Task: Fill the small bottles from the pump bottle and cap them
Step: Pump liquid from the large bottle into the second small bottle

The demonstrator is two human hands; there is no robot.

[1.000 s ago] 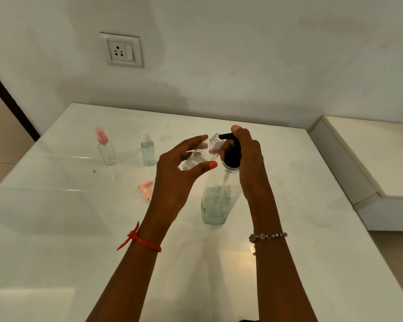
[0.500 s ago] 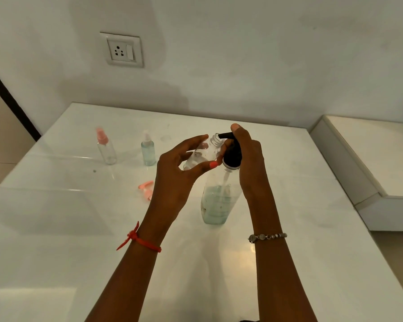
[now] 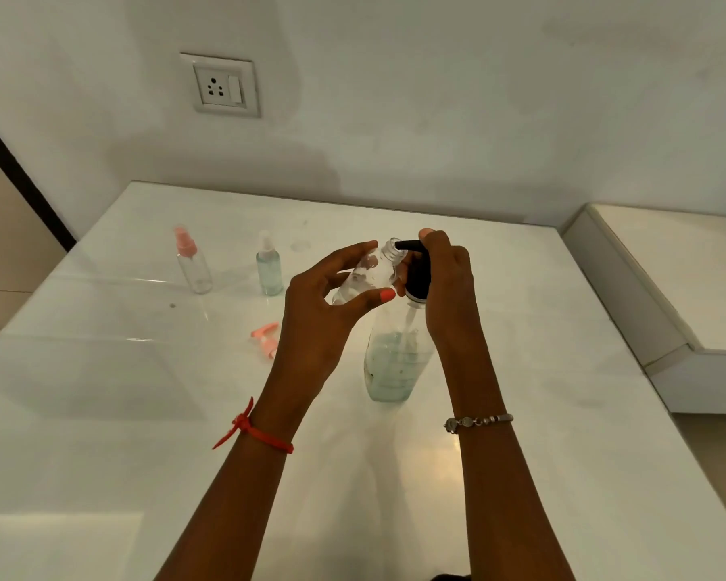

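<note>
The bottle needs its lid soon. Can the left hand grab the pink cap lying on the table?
Probably not yet: the left hand holds the small bottle, though the pink cap lies uncovered close beside it.

I see a plain white wall (image 3: 436,98) at 12 w/ a socket plate (image 3: 219,86) at 11. Glossy white table (image 3: 101,392) fills the mid. Lower white ledge (image 3: 688,253) at 3, dark strip (image 3: 22,174) at 9, beige floor (image 3: 721,446) at 4.
</note>
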